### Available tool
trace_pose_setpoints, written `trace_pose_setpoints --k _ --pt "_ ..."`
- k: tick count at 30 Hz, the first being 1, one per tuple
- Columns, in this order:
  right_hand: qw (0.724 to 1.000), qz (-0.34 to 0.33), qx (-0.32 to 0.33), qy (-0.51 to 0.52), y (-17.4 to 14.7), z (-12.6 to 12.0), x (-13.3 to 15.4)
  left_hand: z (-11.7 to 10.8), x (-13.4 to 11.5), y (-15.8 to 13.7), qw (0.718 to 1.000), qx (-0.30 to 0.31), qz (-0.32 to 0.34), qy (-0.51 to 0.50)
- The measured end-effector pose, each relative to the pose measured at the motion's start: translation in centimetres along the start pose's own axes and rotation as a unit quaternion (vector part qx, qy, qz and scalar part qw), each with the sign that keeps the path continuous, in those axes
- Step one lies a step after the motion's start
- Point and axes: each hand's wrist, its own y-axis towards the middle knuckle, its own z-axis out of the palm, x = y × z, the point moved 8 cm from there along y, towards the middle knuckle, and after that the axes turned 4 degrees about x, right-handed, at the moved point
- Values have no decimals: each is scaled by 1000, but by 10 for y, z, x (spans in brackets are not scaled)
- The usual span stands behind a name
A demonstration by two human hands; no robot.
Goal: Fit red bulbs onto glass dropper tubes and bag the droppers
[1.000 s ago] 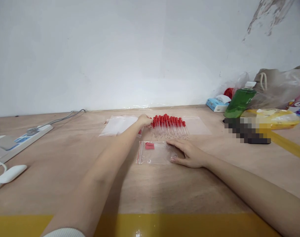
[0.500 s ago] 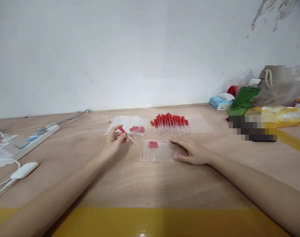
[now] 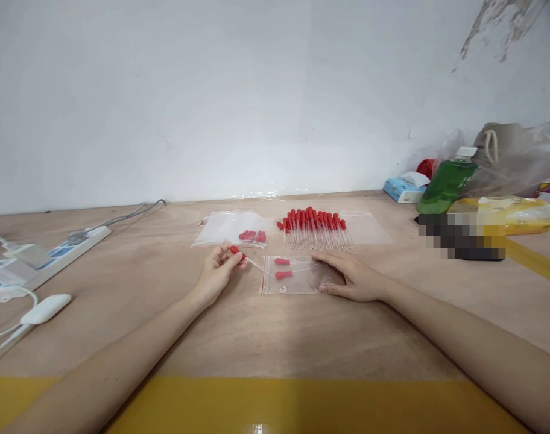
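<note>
My left hand (image 3: 219, 271) is closed in a pinch on a dropper (image 3: 237, 252) with a red bulb and a thin clear stem. Its stem points right and down, with the tip at the left, red-lined edge of a clear zip bag (image 3: 302, 286). Two droppers (image 3: 283, 275) lie inside that bag, bulbs to the left. On the bag's right end rests my right hand (image 3: 354, 277), thumb and fingers spread apart. Behind the bag is a row of red-bulbed droppers (image 3: 311, 226), tips toward me. Beyond my left hand lies another bag (image 3: 216, 228) with several droppers in it.
A flat clear bag (image 3: 365, 228) lies right of the row. At left is a power strip (image 3: 67, 253) with a white adapter (image 3: 46, 309). A green bottle (image 3: 447, 184), a tissue pack (image 3: 404, 188) and a yellow package (image 3: 519, 217) stand at right.
My left hand has moved right and slightly nearer, bringing the dropper's tip to the bag's edge. The two droppers inside the bag now lie further apart. My right hand has stayed in place.
</note>
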Motion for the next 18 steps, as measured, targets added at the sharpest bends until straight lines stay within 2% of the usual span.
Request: trace_pose_setpoints --k 3,7,14,18 --pt "1000 1 3 -7 0 0 1 -4 1 -3 999 3 -18 -35" --pt "1000 -5 3 -9 0 -1 3 -1 0 -6 999 12 -23 -30" --pt "1000 3 11 -6 1 -1 3 -11 6 -2 995 -50 -18 -80" --pt "1000 0 5 -3 0 -1 2 -16 7 -4 991 -59 -43 -113"
